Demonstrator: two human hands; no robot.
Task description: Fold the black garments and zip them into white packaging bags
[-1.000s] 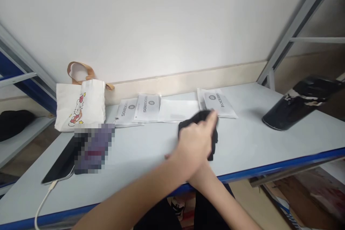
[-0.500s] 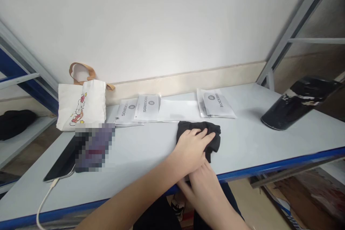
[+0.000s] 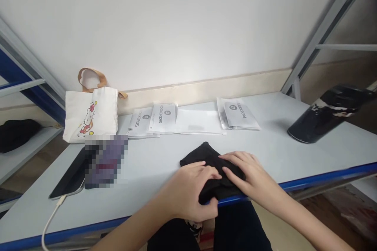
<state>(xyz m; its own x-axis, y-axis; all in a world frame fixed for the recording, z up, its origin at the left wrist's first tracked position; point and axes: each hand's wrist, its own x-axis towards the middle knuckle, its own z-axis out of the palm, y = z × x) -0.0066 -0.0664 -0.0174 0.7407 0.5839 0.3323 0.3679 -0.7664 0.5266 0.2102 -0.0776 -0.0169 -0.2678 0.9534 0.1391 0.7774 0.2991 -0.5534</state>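
Observation:
A black cloth (image 3: 204, 155) lies folded and bunched near the table's front edge, its lower part reaching that edge. My left hand (image 3: 188, 192) presses its near left side, with the fingers curled over a fold. My right hand (image 3: 246, 172) lies across its right side, with the fingers spread on top. Much of the cloth is hidden under both hands. Several white Rockbros packets (image 3: 240, 115) lie in a row further back, out of reach of my fingers.
A white tote bag (image 3: 94, 115) stands at the back left. In front of it are a pixelated object (image 3: 106, 160) and a black phone (image 3: 69, 176) with a white cable (image 3: 50, 219). A black cylinder (image 3: 319, 119) lies at the right. Blue-edged table (image 3: 153, 168) ends just beyond my hands.
The cloth has shifted toward the front edge and now has a different, more folded shape. My right hand has moved from below my left hand to the cloth's right side.

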